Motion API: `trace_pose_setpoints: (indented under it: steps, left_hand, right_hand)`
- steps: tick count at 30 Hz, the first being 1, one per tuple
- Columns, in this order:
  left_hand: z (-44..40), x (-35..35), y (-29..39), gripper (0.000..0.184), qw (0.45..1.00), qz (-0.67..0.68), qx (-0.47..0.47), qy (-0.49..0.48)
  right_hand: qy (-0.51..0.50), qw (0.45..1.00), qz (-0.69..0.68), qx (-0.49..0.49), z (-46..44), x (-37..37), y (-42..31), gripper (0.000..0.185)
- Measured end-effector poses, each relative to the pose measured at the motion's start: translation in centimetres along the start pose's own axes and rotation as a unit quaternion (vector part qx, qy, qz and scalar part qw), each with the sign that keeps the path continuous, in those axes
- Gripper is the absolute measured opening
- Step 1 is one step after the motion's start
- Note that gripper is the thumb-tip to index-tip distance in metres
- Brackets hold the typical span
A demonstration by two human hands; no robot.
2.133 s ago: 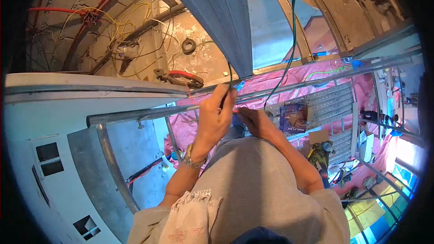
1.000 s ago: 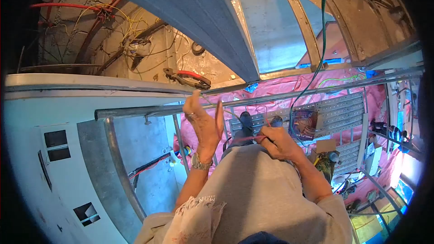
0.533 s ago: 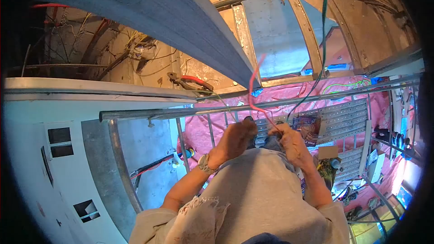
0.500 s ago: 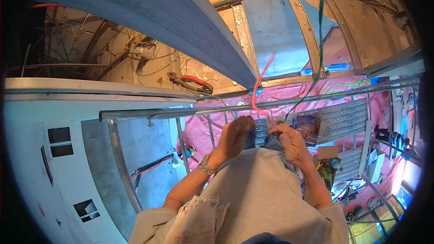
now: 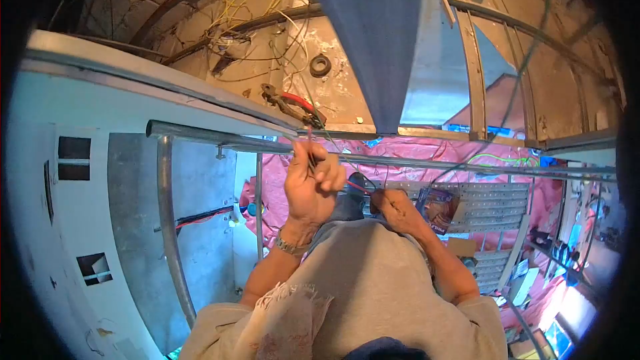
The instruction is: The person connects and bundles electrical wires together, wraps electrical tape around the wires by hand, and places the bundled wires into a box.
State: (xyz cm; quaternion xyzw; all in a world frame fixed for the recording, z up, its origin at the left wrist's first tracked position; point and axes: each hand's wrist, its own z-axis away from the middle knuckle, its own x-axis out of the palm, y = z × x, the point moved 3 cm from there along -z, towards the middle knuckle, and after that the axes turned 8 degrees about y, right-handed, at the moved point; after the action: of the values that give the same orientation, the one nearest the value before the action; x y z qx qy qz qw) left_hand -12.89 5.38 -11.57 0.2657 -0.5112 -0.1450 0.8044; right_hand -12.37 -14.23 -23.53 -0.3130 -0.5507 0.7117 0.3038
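My left hand, with a watch on its wrist, is raised near the metal rail, its fingers curled round the red wire. One end of the wire sticks up above the fingers. Lower and to the right, my right hand is closed on the same wire, which spans the space between both hands. A dark green wire hangs from the top right and runs down to my right hand. Red-handled pliers lie on the ledge just above my left hand.
A metal rail crosses in front of me. A blue-grey beam comes down from above. On the ledge are a tape roll and yellow wires. Below are a perforated metal platform, a printed box and pink sheeting.
My left hand has risen up and left and now grips the red wire's upper part. My right hand has moved slightly left. The view has shifted, showing the tape roll again.
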Motion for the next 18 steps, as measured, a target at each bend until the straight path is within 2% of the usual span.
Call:
trace_pose_setpoints:
  steps: [2,5,6,7,8,9,10,11,13,14,16,17,18]
  left_hand:
    - [0.1,0.1,1.0,0.044,1.000,-0.002,0.002,-0.004]
    - [0.8,-0.8,1.8,0.044,0.998,-0.049,-0.026,-0.006]
    - [1.3,-1.3,2.0,0.043,0.995,-0.094,-0.021,0.031]
    - [1.6,-1.8,2.3,0.043,0.995,-0.092,-0.021,0.029]
    - [2.0,-2.5,2.8,0.042,0.987,-0.161,-0.014,0.018]
    - [2.2,-3.2,3.1,0.042,0.974,-0.228,-0.006,0.007]
    - [2.6,-4.4,3.0,0.039,0.964,-0.265,-0.004,0.027]
    - [2.9,-5.4,3.0,0.039,0.964,-0.263,-0.004,0.025]
    - [2.9,-7.5,3.0,0.040,0.932,-0.359,-0.026,0.046]
    - [2.9,-8.5,3.1,0.040,0.941,-0.334,-0.041,0.041]
    - [2.7,-10.6,3.7,0.039,0.947,-0.314,-0.047,0.045]
    - [2.5,-11.3,4.0,0.038,0.953,-0.293,-0.052,0.050]
    - [2.6,-10.4,4.8,0.037,0.951,-0.295,-0.037,0.084]
  right_hand:
    - [-0.020,0.999,0.022,0.018,-0.7,0.4,1.1,0.034]
    - [-0.050,0.998,0.004,-0.032,-1.8,0.8,0.9,0.036]
    - [-0.018,0.990,0.069,-0.122,-2.6,0.5,-0.7,0.030]
    - [0.015,0.968,0.132,-0.211,-3.2,0.5,-2.3,0.027]
    - [0.015,0.968,0.135,-0.211,-3.9,0.8,-3.4,0.027]
    - [0.055,0.980,0.065,-0.179,-4.7,0.9,-4.5,0.025]
    - [0.096,0.985,-0.006,-0.146,-5.7,1.3,-5.3,0.024]
    - [0.097,0.985,-0.003,-0.146,-6.8,2.0,-6.2,0.024]
    - [0.015,0.983,-0.085,-0.161,-9.6,3.9,-8.1,0.022]
    - [0.015,0.983,-0.084,-0.161,-10.6,4.7,-9.2,0.022]
    - [-0.066,0.954,-0.054,-0.287,-11.5,6.5,-12.1,0.022]
    - [-0.062,0.955,-0.052,-0.286,-11.9,6.9,-12.5,0.022]
    - [-0.100,0.966,-0.082,-0.224,-12.3,7.4,-12.6,0.025]
